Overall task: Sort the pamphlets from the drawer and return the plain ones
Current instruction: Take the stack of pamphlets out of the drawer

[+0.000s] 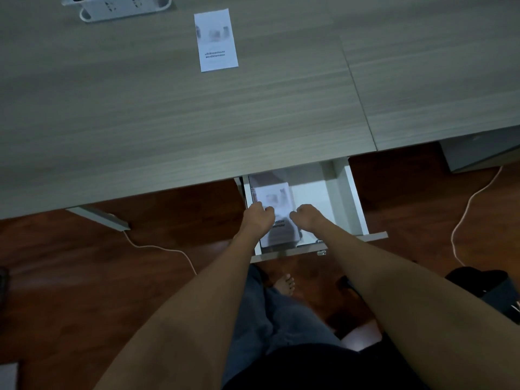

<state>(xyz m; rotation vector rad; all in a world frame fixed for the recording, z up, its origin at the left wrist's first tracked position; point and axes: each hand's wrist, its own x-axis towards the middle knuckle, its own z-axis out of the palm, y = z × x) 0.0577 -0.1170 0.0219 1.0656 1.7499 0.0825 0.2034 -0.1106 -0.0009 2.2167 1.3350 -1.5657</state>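
A white drawer (351,198) stands pulled out from under the wooden desk (168,122). Inside it lies a stack of pamphlets (274,197), the top one printed with pictures and dark text. My left hand (259,216) rests on the stack's left side, fingers curled on the top sheet. My right hand (306,216) is on the stack's right side, fingers bent down at the paper's edge. Whether either hand truly grips the paper is unclear. One printed pamphlet (216,40) lies flat on the desk, far from both hands.
A white power strip (118,7) sits at the desk's far left edge. White cables (467,204) trail over the dark wooden floor. A desk seam (357,91) runs to the right of the drawer. My legs and a bare foot (285,285) are below the drawer.
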